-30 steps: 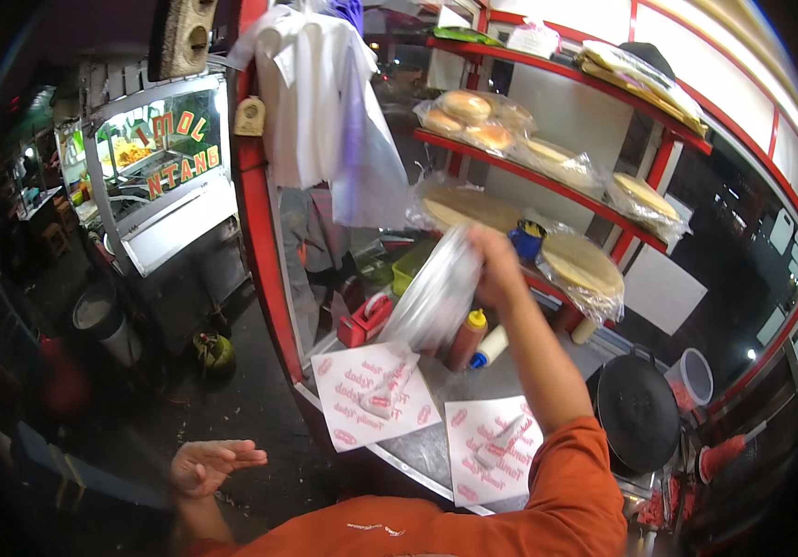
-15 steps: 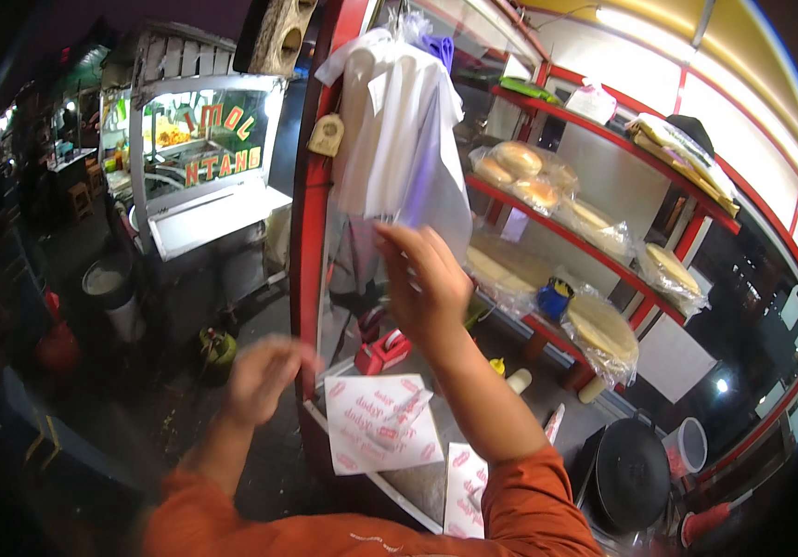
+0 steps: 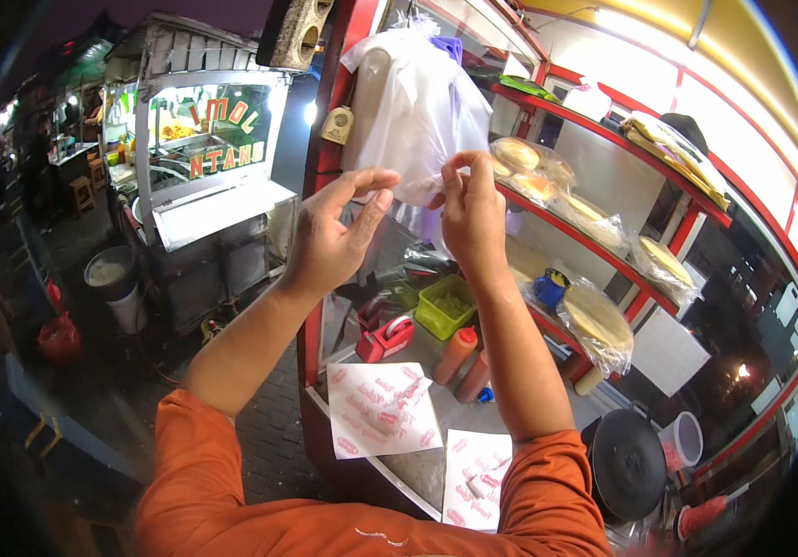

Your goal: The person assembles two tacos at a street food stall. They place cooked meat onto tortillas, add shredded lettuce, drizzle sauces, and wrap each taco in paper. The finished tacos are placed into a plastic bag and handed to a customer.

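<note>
A bunch of white plastic bags [image 3: 408, 102] hangs from the red post at the top middle. My right hand [image 3: 475, 209] is raised at their lower end, its fingers pinched on the edge of a bag. Facing it from the left, my left hand [image 3: 336, 227] is up with its thumb and fingers apart and nothing in between. Below my hands, a printed paper wrapper [image 3: 362, 399] lies on the counter, with a second wrapper [image 3: 473, 478] nearer to me. Both have small, pale crumpled pieces on them that I cannot make out.
On the counter stand a red tape dispenser [image 3: 386, 340], a green basket [image 3: 445, 308] and sauce bottles [image 3: 456, 355]. Shelves at right hold bagged buns [image 3: 534, 172] and flat round breads [image 3: 596, 320]. A black pan [image 3: 631, 469] sits at lower right. Another food cart [image 3: 209, 158] stands left.
My left hand has risen from low on the left toward the bags. My right hand has moved right and up, drawing a bag's lower edge to the right.
</note>
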Tool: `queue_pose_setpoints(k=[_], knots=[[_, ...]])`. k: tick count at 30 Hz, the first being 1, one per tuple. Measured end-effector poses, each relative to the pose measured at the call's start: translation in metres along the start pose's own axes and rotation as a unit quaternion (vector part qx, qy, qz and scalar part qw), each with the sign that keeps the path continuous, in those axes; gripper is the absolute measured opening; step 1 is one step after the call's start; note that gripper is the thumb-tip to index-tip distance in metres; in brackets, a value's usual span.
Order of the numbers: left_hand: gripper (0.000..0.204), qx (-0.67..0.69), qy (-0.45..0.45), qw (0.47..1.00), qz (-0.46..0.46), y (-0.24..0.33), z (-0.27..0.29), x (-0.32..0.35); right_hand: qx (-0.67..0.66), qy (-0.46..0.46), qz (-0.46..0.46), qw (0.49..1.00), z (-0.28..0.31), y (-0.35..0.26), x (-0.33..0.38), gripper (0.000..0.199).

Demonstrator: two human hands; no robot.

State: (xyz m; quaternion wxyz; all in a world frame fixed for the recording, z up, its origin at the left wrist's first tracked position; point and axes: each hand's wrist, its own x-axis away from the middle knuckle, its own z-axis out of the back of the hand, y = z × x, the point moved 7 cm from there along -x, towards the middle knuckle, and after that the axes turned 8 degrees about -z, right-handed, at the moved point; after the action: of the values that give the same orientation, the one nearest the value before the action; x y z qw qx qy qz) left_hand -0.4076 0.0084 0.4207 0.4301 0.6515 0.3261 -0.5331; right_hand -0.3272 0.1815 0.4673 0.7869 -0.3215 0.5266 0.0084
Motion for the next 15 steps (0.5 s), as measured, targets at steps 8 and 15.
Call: queue_pose_setpoints(k=[8,15], knots=[[0.027,-0.236,-0.136,0.942,-0.194,0.070,-0.004,0.001,0.248,-0.262,0.136,0.923,-0.014,-0.021,0.072,0.012],[0.011,-0.195,-0.450,0.866,-0.099,0.087,-0.007,0.148,-0.059,-0.341,-0.079,0.935,0.040,-0.010,0.241,0.025]])
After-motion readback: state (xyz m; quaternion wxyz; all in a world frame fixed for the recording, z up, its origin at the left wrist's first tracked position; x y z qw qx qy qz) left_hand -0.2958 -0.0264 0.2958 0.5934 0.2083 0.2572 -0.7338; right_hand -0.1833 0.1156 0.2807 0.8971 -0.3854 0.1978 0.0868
